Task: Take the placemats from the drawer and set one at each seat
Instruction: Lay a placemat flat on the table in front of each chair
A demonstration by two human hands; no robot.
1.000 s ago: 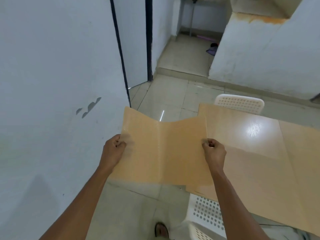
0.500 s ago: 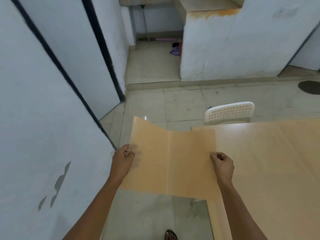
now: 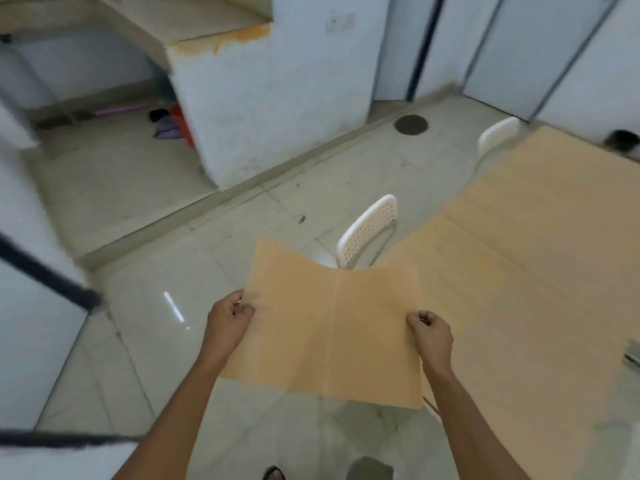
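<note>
I hold a tan placemat (image 3: 329, 327) flat in front of me, over the floor and just left of the light wooden table (image 3: 519, 278). A crease runs down the mat's middle and its far edge sags. My left hand (image 3: 227, 318) pinches the mat's left edge. My right hand (image 3: 431, 336) pinches its right edge, close to the table's near side. Both arms reach in from the bottom of the view.
A white perforated chair (image 3: 369, 232) stands at the table's left side, just beyond the mat. Another white chair (image 3: 497, 136) stands at the far end. A white wall block (image 3: 270, 98) rises behind; a round floor drain (image 3: 411, 124) lies past it. Tiled floor spreads left.
My view has swung to the right, away from the white wall and the door. The table and chairs now fill the right side. Both hands keep the same hold on the mat.
</note>
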